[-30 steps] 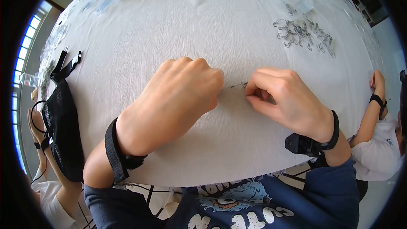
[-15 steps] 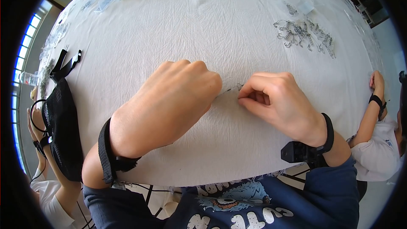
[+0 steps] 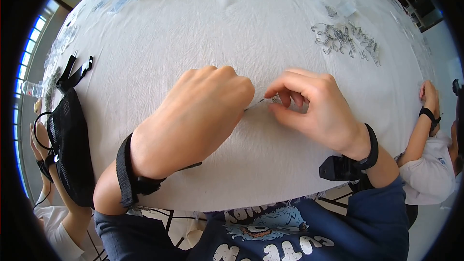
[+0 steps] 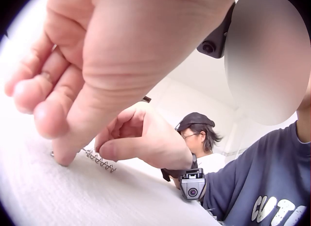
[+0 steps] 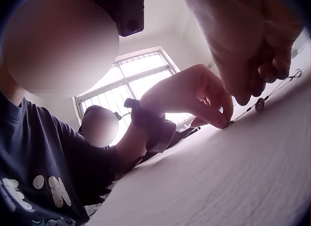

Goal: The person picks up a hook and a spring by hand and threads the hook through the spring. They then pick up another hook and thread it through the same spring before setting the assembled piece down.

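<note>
Your left hand [image 3: 203,111] pinches one end of a thin spring [image 4: 99,161], pressing it onto the cloth [image 3: 217,29]. Your right hand [image 3: 316,108], at its 3 o'clock, pinches the other end. The spring lies between both hands. Loose hooks [image 3: 345,38] sit at 1 o'clock, well apart.

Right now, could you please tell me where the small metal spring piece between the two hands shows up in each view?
Head: the spring piece lies centre frame, between left hand and right hand.
Left wrist: lower left, on the cloth.
Right wrist: right of centre, a thin wire.
Shared landmark: the white cloth.
</note>
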`<state>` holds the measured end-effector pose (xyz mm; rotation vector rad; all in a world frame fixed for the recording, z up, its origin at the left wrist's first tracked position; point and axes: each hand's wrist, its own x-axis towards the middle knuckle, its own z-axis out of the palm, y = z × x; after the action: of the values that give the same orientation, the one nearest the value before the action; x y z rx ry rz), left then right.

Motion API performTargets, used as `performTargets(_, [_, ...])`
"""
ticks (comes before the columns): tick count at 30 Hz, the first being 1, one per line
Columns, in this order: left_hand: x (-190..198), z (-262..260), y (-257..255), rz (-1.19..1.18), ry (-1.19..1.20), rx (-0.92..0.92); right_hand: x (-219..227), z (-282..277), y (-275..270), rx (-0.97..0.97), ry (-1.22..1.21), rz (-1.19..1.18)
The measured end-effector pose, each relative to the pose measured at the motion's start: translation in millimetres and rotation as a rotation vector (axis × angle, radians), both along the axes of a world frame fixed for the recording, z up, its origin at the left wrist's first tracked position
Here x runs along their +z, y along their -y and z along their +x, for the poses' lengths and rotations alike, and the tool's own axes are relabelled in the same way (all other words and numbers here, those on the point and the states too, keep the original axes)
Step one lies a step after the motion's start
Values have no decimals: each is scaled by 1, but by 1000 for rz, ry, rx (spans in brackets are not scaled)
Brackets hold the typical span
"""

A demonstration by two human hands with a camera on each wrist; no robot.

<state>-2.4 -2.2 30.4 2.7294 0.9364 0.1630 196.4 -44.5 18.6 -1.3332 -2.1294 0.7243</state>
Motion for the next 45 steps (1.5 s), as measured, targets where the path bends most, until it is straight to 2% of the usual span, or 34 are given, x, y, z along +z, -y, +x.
performTargets(4, [-3, -1, 1, 29, 28, -9, -6, -3, -8, 78, -5, 54])
performTargets(7, [-3, 0, 1, 10, 29, -10, -16, -7, -13, 156, 4, 178])
performTargets(16, [-4, 0, 5, 0, 18, 15, -16, -10, -17, 138, 84, 82])
performTargets(23, [-3, 0, 5, -31, -83, 11, -17, -11, -17, 153, 118, 127])
performTargets(37, [-4, 3, 8, -73, -25, 73, -25, -7, -18, 150, 32, 170])
performTargets(40, [-5, 2, 8, -63, -25, 70, -15, -2, -20, 143, 116, 80])
performTargets(45, [-5, 3, 7, -70, -9, 70, -17, -1, -21, 141, 127, 116])
